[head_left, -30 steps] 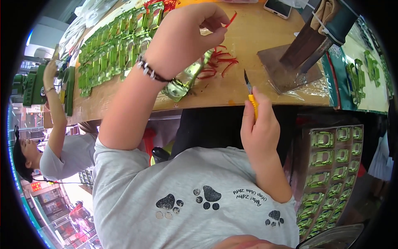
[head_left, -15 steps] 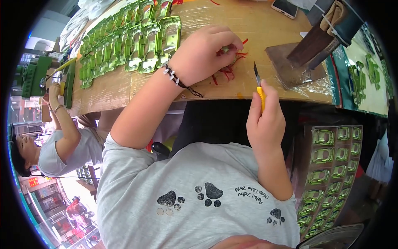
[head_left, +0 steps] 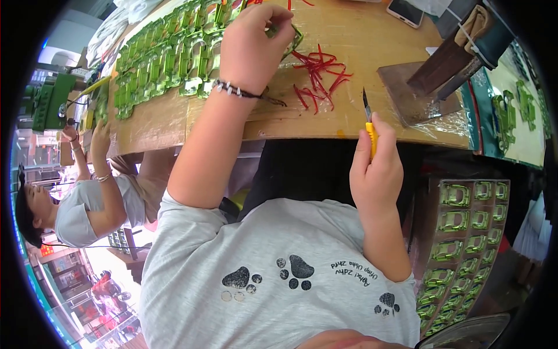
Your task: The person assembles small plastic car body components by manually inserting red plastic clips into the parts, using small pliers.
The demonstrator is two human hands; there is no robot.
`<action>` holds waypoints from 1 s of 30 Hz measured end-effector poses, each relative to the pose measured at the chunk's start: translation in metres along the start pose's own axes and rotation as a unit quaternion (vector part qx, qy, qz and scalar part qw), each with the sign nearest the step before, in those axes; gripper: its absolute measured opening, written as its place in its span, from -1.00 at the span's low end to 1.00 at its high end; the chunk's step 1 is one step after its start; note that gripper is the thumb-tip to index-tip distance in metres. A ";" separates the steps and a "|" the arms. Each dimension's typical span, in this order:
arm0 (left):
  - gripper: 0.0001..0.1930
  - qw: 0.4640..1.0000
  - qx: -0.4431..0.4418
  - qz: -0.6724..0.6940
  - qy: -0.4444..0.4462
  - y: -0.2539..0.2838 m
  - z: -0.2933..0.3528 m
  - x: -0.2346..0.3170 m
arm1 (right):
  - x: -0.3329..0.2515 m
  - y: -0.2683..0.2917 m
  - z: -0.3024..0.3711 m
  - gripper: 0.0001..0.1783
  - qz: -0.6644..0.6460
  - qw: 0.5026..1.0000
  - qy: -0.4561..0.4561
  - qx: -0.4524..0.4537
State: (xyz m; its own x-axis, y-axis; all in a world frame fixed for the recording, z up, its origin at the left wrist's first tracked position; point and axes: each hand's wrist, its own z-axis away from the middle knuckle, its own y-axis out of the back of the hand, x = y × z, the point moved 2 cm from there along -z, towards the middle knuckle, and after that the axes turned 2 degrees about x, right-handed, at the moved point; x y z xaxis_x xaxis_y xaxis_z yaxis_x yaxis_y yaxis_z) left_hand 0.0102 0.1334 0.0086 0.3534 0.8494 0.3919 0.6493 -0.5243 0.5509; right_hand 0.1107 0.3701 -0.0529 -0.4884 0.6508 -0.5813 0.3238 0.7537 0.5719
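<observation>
My right hand [head_left: 378, 171] is closed around the yellow handle of a craft knife [head_left: 372, 137], whose dark blade points up over the table's near edge. My left hand [head_left: 251, 49], with fingers curled in, is raised over the table at the right end of the laid-out parts. From under its fingers shows the edge of a green plastic car-shaped frame [head_left: 298, 39]; the rest of it is hidden by the hand. Beside it lies a loose pile of thin red plastic strips [head_left: 318, 70]. Rows of similar green frames [head_left: 154, 67] cover the table to the left.
A dark metal stand on a flat plate [head_left: 401, 110] occupies the table's right side, with a phone [head_left: 405, 13] behind it. Lower right is a compartmented box [head_left: 459, 232] of green frames. Another person [head_left: 93, 203] works at a green machine [head_left: 49, 104] on the left.
My left hand has moved up and left with the green frame, away from the red strips, which now show fully. My right hand and the knife have barely shifted.
</observation>
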 end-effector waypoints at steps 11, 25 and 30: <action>-0.80 0.984 -0.152 -0.007 0.091 -0.007 -0.003 0.009 | 0.003 0.000 0.002 -0.69 -0.017 1.000 -0.006 0.002; -0.85 0.993 -0.088 -0.082 -0.007 -0.008 0.016 -0.005 | 0.005 0.000 0.003 -0.69 -0.012 1.000 -0.009 -0.002; -0.85 0.993 -0.062 -0.100 -0.033 -0.007 0.012 -0.008 | 0.004 0.000 0.002 -0.68 -0.024 1.000 -0.009 -0.001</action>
State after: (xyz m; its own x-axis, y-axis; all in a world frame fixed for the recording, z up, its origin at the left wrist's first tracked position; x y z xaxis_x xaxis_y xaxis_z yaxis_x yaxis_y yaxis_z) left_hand 0.0108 0.1308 -0.0069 0.2715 0.9371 0.2196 0.6236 -0.3450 0.7014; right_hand 0.1105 0.3730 -0.0568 -0.4889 0.6156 -0.6181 0.2983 0.7838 0.5446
